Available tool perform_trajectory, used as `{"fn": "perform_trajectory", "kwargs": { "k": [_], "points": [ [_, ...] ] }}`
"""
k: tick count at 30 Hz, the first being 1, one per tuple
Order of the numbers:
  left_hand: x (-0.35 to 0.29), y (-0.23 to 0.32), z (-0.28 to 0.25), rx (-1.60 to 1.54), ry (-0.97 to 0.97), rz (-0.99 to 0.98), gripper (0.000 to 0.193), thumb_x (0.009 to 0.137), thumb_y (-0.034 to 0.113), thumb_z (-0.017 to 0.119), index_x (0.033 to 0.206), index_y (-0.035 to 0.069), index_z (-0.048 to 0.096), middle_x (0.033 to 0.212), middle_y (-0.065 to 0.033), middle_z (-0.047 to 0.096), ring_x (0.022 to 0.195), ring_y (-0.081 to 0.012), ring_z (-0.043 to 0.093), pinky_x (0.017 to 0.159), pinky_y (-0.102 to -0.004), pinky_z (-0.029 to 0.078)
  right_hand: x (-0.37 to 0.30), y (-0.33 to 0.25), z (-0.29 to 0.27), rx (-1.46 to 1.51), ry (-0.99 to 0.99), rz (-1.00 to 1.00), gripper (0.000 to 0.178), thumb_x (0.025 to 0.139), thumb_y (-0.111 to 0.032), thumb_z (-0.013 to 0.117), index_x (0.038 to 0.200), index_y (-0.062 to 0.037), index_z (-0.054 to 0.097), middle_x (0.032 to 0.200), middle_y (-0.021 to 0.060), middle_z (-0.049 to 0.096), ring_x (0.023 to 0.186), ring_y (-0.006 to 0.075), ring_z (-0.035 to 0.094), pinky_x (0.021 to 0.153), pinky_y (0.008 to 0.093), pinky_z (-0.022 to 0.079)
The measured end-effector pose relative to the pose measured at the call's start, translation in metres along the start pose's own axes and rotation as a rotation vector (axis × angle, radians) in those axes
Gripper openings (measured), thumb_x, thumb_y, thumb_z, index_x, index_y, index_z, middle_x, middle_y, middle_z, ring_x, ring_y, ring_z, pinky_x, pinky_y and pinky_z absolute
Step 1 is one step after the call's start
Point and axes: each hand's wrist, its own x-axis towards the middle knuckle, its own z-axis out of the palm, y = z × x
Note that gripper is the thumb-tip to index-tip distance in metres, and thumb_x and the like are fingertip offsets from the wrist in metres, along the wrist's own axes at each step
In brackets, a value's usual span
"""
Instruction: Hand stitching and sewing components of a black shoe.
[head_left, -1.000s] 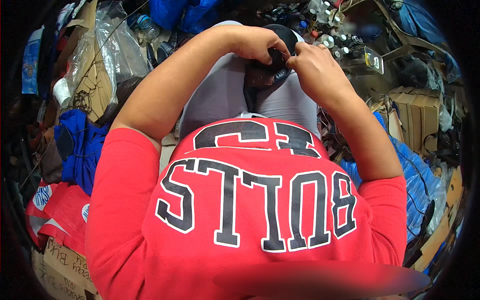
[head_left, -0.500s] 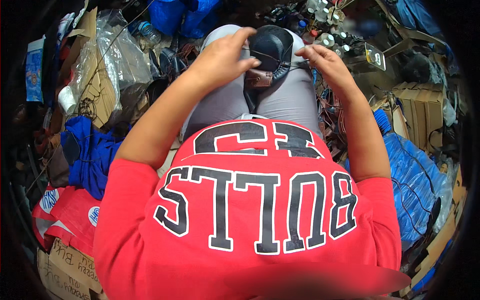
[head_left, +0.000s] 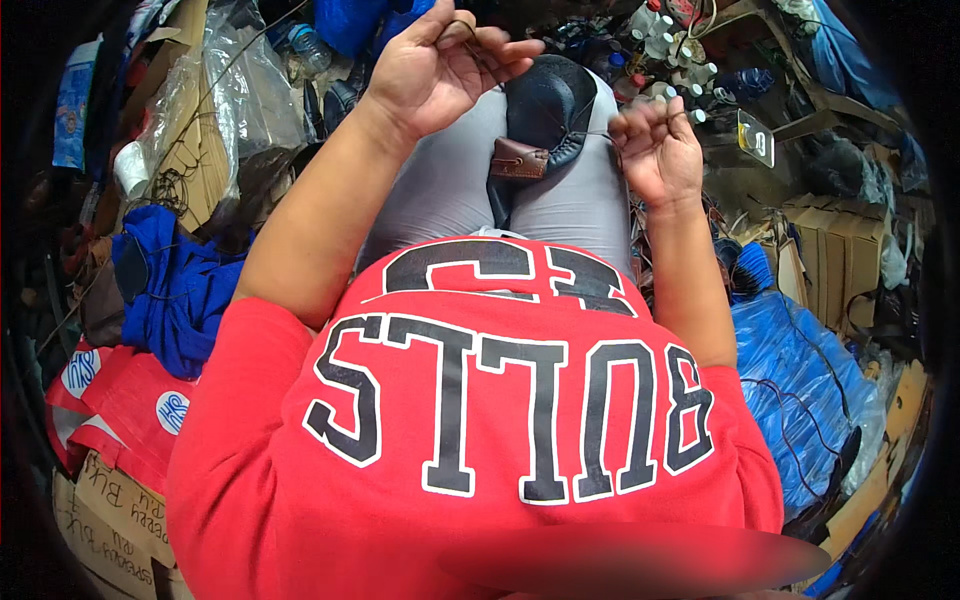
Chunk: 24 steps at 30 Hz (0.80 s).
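Note:
A dark shoe [head_left: 545, 100] with a brown leather piece [head_left: 519, 160] at its near end rests between my thighs. Dark thread runs from it toward both sides. Raised to the upper left of the shoe, my left hand [head_left: 445, 75] has a strand of the thread looped about its curled fingers. On the other side, my right hand [head_left: 660, 150] is closed, its fingertips slightly blurred, with the thread stretching from the shoe to them. Neither palm touches the shoe.
Several small bottles with white and red caps [head_left: 665, 50] stand beyond my right hand. Folded cardboard [head_left: 838, 235] and a blue plastic bag [head_left: 790, 390] lie to the right. Clear plastic [head_left: 250, 95], blue cloth [head_left: 180, 290] and a red-and-white bag [head_left: 130, 400] crowd the left.
My left hand has moved up and away from the shoe, its palm turned more into view. My right hand has turned and lowered slightly, with the thread drawn out between.

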Motion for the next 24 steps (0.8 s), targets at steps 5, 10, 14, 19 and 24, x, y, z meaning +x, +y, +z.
{"fn": "perform_trajectory", "kwargs": {
  "k": [5, 10, 14, 19, 24],
  "points": [
    [0.03, 0.026, -0.073, -0.164, -0.523, -0.374, 0.046, 0.097, 0.032, 0.039, 0.057, 0.012, 0.031, 0.069, -0.005, 0.054, 0.066, -0.0153, 0.051, 0.069, -0.0296, 0.041, -0.029, -0.014, -0.021, -0.237, -0.023, 0.072, 0.046, 0.097, -0.038, 0.038, 0.058, -0.013, 0.034, 0.05, -0.0014, 0.027, 0.048, 0.0119, 0.026, 0.063, 0.0303, 0.035],
    [0.021, 0.049, -0.05, 0.825, 0.456, -0.056, 0.042, 0.094, 0.038, 0.043, 0.07, 0.007, 0.058, 0.068, -0.0077, 0.061, 0.059, -0.0197, 0.059, 0.065, -0.0318, 0.048, -0.06, -0.043, -0.039, -0.747, 0.423, 0.14, 0.033, 0.091, -0.033, 0.055, 0.099, -0.0023, 0.062, 0.095, 0.0116, 0.062, 0.089, 0.0203, 0.059, 0.091, 0.0398, 0.042],
    [0.003, 0.03, -0.002, 1.535, 0.237, 0.546, 0.045, 0.096, 0.039, 0.039, 0.07, 0.007, 0.058, 0.078, -0.0106, 0.064, 0.079, -0.0245, 0.061, 0.07, -0.0371, 0.047, -0.069, -0.061, -0.022, -1.964, 0.384, -0.144, 0.037, 0.083, -0.019, 0.063, 0.117, -0.0038, 0.058, 0.108, 0.0106, 0.06, 0.101, 0.0202, 0.057, 0.091, 0.0305, 0.042],
    [0.018, -0.061, 0.004, 1.67, -0.251, 0.573, 0.041, 0.073, 0.03, 0.071, 0.104, 0.007, 0.058, 0.102, -0.0139, 0.055, 0.102, -0.0284, 0.054, 0.088, -0.0362, 0.043, -0.021, -0.029, 0.037, -2.011, -0.251, -0.28, 0.023, 0.079, -0.024, 0.067, 0.089, -0.0034, 0.066, 0.086, 0.0108, 0.062, 0.078, 0.0228, 0.061, 0.07, 0.0329, 0.047],
    [0.04, -0.079, -0.002, 1.679, -0.185, 0.382, 0.04, 0.074, 0.027, 0.071, 0.103, 0.006, 0.054, 0.101, -0.0142, 0.055, 0.099, -0.0295, 0.054, 0.087, -0.0357, 0.043, -0.003, -0.003, 0.075, -2.27, -0.447, -0.069, 0.021, 0.078, -0.023, 0.061, 0.081, -0.0019, 0.064, 0.071, 0.0174, 0.059, 0.067, 0.0341, 0.057, 0.063, 0.0408, 0.046]
  ]
}}
